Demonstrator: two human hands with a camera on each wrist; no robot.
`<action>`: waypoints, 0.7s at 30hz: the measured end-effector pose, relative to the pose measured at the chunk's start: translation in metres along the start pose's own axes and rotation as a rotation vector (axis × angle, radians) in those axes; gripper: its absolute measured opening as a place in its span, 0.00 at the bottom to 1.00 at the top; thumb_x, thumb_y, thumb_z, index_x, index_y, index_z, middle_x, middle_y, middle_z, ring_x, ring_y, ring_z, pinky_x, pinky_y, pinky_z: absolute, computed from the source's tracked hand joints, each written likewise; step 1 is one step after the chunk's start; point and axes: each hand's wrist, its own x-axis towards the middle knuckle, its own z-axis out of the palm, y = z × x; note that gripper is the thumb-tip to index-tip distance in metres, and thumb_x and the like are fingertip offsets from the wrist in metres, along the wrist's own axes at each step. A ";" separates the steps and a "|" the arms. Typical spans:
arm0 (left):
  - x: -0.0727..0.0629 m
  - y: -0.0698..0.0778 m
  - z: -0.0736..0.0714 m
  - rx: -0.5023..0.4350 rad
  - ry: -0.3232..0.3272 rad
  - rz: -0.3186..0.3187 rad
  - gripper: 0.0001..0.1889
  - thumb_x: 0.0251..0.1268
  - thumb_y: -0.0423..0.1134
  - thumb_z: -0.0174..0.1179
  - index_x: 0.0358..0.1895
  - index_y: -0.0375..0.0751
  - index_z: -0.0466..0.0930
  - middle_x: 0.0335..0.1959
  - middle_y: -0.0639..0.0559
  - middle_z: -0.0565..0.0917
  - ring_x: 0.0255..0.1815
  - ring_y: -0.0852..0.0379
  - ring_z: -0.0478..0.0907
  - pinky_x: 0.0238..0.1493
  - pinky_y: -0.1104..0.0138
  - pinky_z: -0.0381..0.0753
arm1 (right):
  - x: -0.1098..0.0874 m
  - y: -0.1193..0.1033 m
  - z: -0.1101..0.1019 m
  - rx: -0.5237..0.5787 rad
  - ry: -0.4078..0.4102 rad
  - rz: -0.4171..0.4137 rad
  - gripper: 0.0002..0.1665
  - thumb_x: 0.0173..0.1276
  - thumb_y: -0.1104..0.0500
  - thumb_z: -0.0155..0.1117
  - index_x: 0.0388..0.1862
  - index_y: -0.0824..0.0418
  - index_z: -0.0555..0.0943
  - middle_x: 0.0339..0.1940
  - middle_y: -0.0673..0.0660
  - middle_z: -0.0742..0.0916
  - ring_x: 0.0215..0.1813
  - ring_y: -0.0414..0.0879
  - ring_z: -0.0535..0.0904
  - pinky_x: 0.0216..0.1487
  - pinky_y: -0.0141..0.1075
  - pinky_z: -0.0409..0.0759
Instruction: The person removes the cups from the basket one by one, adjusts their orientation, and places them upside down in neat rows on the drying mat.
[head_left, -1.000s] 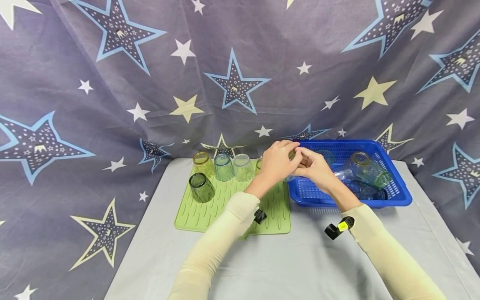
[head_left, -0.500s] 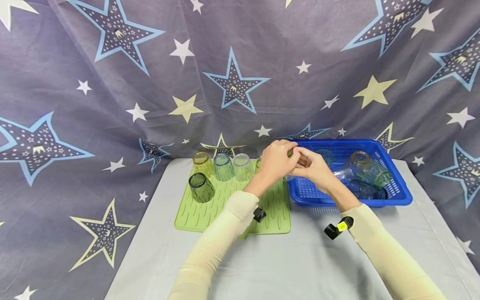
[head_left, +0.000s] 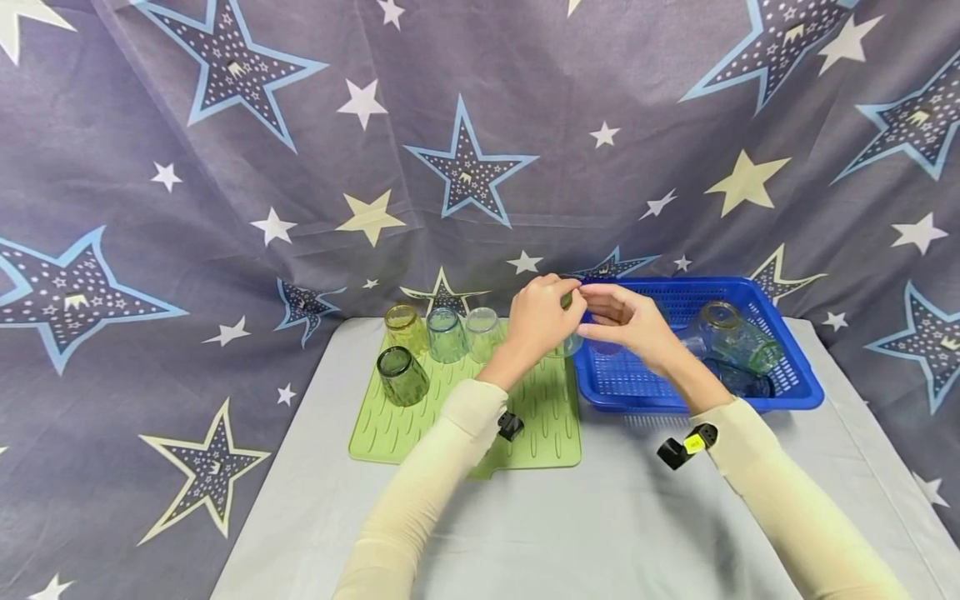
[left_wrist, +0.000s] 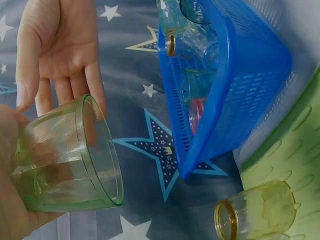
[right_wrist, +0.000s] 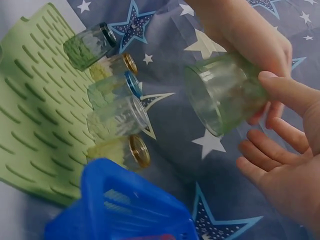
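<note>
Near the blue basket (left_wrist: 250,95), I see the left hand (head_left: 542,315) gripping a green glass (left_wrist: 75,165); the right hand (head_left: 632,323), fingers loosely extended, is close to it.

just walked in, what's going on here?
A person's left hand holds a green-tinted glass tumbler in the air. The right hand is open right beside it; whether its thumb touches the tumbler is hard to tell. Five other glass tumblers stand on the green drying mat, and more are in the blue plastic basket.
</note>
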 end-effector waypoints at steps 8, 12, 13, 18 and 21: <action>-0.008 -0.017 -0.001 0.047 0.053 -0.015 0.11 0.65 0.41 0.57 0.35 0.45 0.90 0.27 0.53 0.85 0.28 0.53 0.83 0.29 0.61 0.83 | 0.002 -0.020 -0.025 -0.152 0.002 0.028 0.32 0.70 0.61 0.69 0.71 0.62 0.73 0.71 0.65 0.78 0.69 0.43 0.78 0.62 0.25 0.78; -0.015 -0.028 -0.003 0.049 0.068 -0.015 0.11 0.63 0.40 0.58 0.32 0.44 0.90 0.26 0.52 0.85 0.26 0.52 0.82 0.28 0.60 0.82 | 0.003 -0.027 -0.040 -0.233 0.001 0.013 0.31 0.70 0.60 0.69 0.70 0.65 0.74 0.68 0.62 0.81 0.63 0.34 0.79 0.56 0.24 0.81; -0.017 -0.031 -0.004 0.046 0.071 -0.015 0.10 0.62 0.40 0.58 0.32 0.44 0.90 0.26 0.52 0.85 0.26 0.51 0.82 0.27 0.60 0.82 | 0.004 -0.028 -0.044 -0.255 0.001 0.011 0.31 0.69 0.60 0.70 0.69 0.65 0.74 0.67 0.62 0.82 0.61 0.32 0.79 0.55 0.23 0.81; -0.028 -0.047 -0.006 0.036 0.056 -0.026 0.10 0.61 0.39 0.57 0.27 0.45 0.87 0.22 0.52 0.82 0.21 0.53 0.78 0.23 0.62 0.79 | 0.005 -0.026 -0.060 -0.404 -0.020 0.032 0.31 0.69 0.61 0.70 0.69 0.66 0.75 0.66 0.67 0.81 0.63 0.40 0.80 0.57 0.23 0.80; -0.036 -0.057 -0.006 0.043 0.045 -0.041 0.10 0.60 0.39 0.56 0.24 0.46 0.84 0.19 0.54 0.78 0.19 0.55 0.74 0.21 0.63 0.76 | 0.006 -0.021 -0.068 -0.503 -0.054 0.068 0.31 0.69 0.60 0.71 0.69 0.67 0.75 0.66 0.69 0.81 0.67 0.55 0.79 0.64 0.38 0.81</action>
